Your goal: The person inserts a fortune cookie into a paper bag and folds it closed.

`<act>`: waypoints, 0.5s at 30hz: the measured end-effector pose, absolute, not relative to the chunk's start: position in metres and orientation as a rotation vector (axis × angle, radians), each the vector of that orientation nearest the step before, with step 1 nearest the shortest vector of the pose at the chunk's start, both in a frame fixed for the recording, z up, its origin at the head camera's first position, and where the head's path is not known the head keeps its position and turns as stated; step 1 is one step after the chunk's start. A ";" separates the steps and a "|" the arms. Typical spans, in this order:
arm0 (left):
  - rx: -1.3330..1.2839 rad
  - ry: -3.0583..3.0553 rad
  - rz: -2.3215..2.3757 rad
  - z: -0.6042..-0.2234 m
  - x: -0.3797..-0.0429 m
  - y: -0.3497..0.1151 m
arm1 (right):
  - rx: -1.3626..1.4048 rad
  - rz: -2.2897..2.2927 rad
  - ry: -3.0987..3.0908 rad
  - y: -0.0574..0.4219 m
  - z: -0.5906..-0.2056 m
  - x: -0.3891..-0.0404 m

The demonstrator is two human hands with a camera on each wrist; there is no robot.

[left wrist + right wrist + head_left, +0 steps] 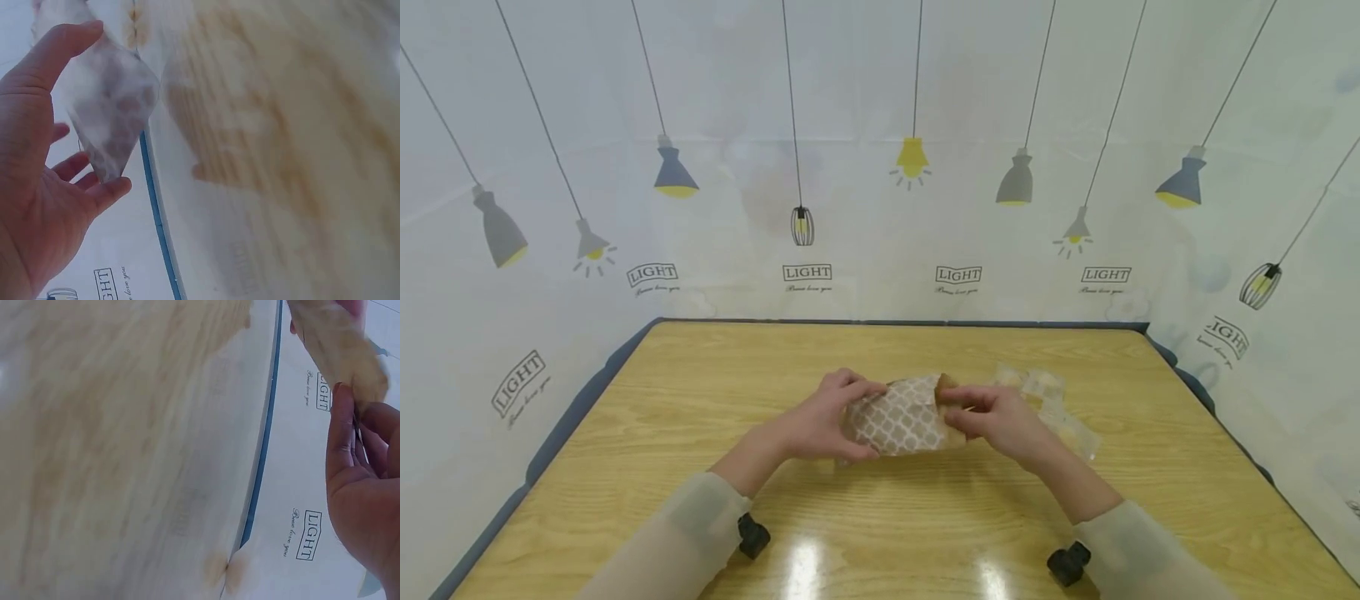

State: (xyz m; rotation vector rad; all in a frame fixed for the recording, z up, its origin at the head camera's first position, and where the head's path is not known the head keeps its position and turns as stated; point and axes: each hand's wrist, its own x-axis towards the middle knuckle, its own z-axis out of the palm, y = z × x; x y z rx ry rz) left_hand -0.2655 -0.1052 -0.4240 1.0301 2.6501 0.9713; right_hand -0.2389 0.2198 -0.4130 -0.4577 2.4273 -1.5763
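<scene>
A tan paper bag (898, 417) with a white lattice print is held up on its side over the middle of the table. My left hand (820, 421) grips its left end, thumb along the lower edge and fingers over the top. In the left wrist view, that end of the bag (119, 106) tapers to a corner between thumb and fingers. At the brown right end, my right hand (1007, 421) pinches the paper. The right wrist view shows the bag's plain brown part (340, 353) between its thumb and fingers. What the bag contains is hidden.
Several small clear packets (1045, 383) with pale yellowish contents lie on the wooden table (880, 533), behind and right of my right hand. A white sheet printed with lamps (880, 108) stands around the table's back and sides. Each wrist carries a small black camera (752, 536).
</scene>
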 end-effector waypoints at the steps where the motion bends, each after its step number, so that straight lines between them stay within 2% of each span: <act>1: 1.023 2.657 0.954 -0.424 -0.265 -0.103 | -0.441 -1.579 2.442 0.218 -0.412 -0.239; 15: 1.042 2.685 0.904 -0.420 -0.262 -0.088 | -0.437 -1.629 2.468 0.205 -0.405 -0.239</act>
